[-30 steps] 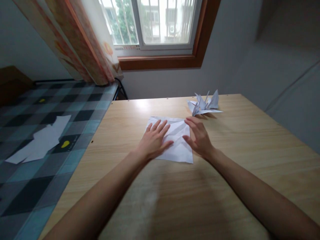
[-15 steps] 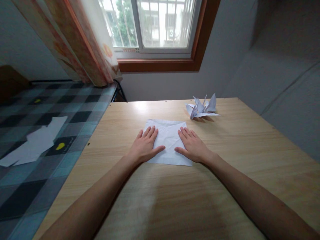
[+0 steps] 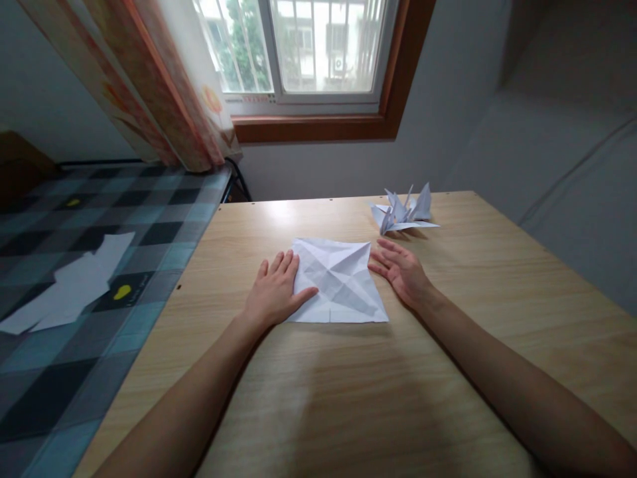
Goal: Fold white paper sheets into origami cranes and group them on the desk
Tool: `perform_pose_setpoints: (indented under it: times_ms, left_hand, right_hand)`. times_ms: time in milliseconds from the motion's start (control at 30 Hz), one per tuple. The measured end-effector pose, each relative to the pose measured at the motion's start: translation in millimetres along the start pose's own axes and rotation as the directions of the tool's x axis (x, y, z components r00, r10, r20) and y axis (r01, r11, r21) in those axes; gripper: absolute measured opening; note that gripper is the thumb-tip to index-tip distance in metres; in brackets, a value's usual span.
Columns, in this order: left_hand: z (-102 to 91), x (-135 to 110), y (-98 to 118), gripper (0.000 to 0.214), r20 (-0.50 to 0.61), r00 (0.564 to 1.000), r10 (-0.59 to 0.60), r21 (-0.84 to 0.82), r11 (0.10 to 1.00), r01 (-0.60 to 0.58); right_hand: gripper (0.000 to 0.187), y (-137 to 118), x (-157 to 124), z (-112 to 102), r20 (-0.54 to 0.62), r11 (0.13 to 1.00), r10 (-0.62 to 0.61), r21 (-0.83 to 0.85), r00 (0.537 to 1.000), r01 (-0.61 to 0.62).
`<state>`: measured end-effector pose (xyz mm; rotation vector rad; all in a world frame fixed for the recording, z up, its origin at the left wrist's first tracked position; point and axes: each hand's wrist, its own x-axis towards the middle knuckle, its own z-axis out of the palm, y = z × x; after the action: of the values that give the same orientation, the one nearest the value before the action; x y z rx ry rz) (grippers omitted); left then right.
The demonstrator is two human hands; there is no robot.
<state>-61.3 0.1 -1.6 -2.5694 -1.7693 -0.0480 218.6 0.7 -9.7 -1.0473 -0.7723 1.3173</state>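
A creased white square of paper (image 3: pixel 338 280) lies flat on the wooden table (image 3: pixel 408 372), its fold lines showing. My left hand (image 3: pixel 273 292) lies flat and open on the table, fingers stretched, with the thumb resting on the sheet's left edge. My right hand (image 3: pixel 402 269) is open just off the sheet's right edge, fingers spread, touching nothing I can make out. Several folded white paper cranes (image 3: pixel 404 211) stand a little beyond my right hand.
To the left is a bed with a checked blue and grey cover (image 3: pixel 74 279), and loose white paper pieces (image 3: pixel 70 285) lie on it. A window (image 3: pixel 298 46) and a patterned curtain (image 3: pixel 149 86) are behind the table. A grey wall runs along the right.
Both hands have slid outward off the sheet, left hand to its left edge, right hand past its right edge. The paper now lies uncovered and flat with creases showing.
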Motion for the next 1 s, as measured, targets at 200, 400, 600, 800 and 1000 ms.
perform_pose_setpoints:
  times_ms: [200, 400, 600, 800, 1000]
  left_hand:
    - [-1.4, -0.8, 0.8, 0.083, -0.016, 1.0, 0.0, -0.009, 1.0, 0.0]
    - [0.3, -1.5, 1.5, 0.086, -0.018, 1.0, 0.001, 0.006, 1.0, 0.0]
    - [2.1, -1.2, 1.5, 0.087, -0.045, 0.999, -0.002, -0.04, 0.999, 0.001]
    - [6.9, 1.5, -10.0, 0.105, -0.147, 0.988, -0.047, -0.284, 0.959, 0.003]
    - [15.2, 9.0, -26.1, 0.116, -0.247, 0.964, -0.103, -0.657, 0.749, -0.088]
  right_hand:
    - [0.05, 0.6, 2.5, 2.3, -0.06, 0.992, 0.023, 0.127, 0.998, -0.016]
    - [0.051, 5.0, 0.8, 9.5, -0.15, 0.99, -0.01, 0.138, 0.989, 0.03]
    - [0.05, 7.4, -8.6, 16.1, 0.02, 0.997, 0.073, -0.016, 0.997, -0.072]
    - [0.037, 0.9, -15.6, 20.7, 0.146, 0.998, 0.027, -0.06, 0.989, -0.018]
    - [0.02, -33.5, -16.2, 19.0, 0.178, 0.914, -0.331, -0.182, 0.927, 0.362]
